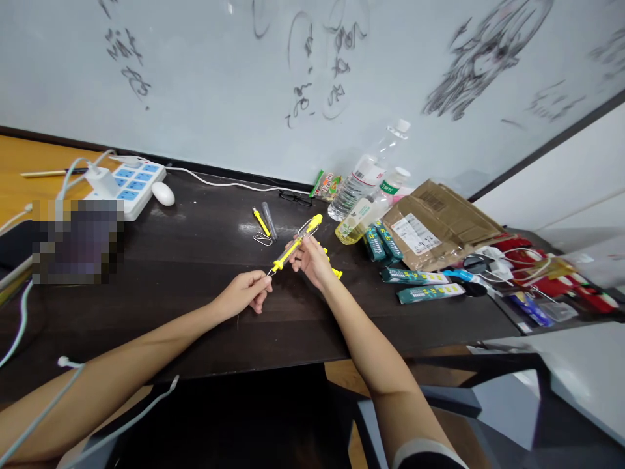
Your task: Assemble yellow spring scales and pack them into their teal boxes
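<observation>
1. Right hand of mine is gripping the yellow spring scale, probably steadying its tube over the dark desk.
2. My left hand is pinching the wire hook at the scale's near end, seemingly keeping both ends aligned.
3. Another yellow piece is lying partly hidden behind my right wrist.
4. That hook's tip is hiding between my fingertips.

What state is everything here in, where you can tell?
Yellow tool: held, slanted.
Left hand: closed on the tool's metal end.
Right hand: closed around the tool's body.
Taller bottle: capped.
Shorter bottle: capped, partly full.
Power strip: charger plugged in.
Whiteboard: marked with writing and drawing.
Cardboard package: labelled.
</observation>
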Demonstrator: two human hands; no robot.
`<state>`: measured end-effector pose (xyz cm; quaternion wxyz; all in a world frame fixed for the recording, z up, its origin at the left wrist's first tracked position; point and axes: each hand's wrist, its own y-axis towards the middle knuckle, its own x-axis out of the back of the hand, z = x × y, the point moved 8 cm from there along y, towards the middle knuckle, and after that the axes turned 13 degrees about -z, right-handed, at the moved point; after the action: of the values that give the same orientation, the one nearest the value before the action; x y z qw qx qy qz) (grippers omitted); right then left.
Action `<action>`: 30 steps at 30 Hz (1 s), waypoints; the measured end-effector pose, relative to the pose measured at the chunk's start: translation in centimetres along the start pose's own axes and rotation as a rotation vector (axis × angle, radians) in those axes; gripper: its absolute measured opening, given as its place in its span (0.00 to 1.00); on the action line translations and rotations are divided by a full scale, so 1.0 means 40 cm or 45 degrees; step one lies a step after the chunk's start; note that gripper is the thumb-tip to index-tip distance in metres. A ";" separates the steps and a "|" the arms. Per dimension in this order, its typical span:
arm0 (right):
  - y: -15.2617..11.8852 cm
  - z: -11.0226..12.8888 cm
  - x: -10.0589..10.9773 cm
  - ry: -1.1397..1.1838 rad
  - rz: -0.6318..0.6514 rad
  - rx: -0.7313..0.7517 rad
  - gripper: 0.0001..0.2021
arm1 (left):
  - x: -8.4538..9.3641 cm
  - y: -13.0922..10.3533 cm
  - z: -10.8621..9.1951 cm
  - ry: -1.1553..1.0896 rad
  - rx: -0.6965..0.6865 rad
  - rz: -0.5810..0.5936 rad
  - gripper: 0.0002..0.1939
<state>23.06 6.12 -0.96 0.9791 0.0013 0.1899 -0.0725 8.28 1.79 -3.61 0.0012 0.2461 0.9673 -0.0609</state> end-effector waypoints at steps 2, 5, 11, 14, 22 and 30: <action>-0.001 0.010 0.002 -0.005 -0.001 0.012 0.16 | -0.006 -0.002 0.009 -0.009 0.051 0.039 0.18; -0.006 0.008 -0.006 -0.033 0.022 0.020 0.15 | -0.008 -0.006 0.009 0.083 0.037 0.064 0.17; 0.004 0.017 0.010 -0.067 -0.070 0.113 0.17 | 0.010 -0.020 -0.045 0.636 -0.307 -0.027 0.20; 0.017 0.049 0.044 -0.031 -0.184 0.176 0.17 | -0.008 -0.025 -0.048 0.625 -0.331 0.085 0.22; -0.016 0.022 -0.023 -0.058 0.005 0.097 0.21 | -0.021 -0.025 -0.024 0.376 -0.215 0.121 0.21; -0.004 0.057 0.012 -0.020 -0.100 0.210 0.19 | -0.024 -0.028 -0.038 0.410 -0.244 0.167 0.21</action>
<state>24.31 5.81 0.98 0.9735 0.0737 0.1756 -0.1264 8.64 0.54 -1.95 -0.1263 0.3138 0.9383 0.0718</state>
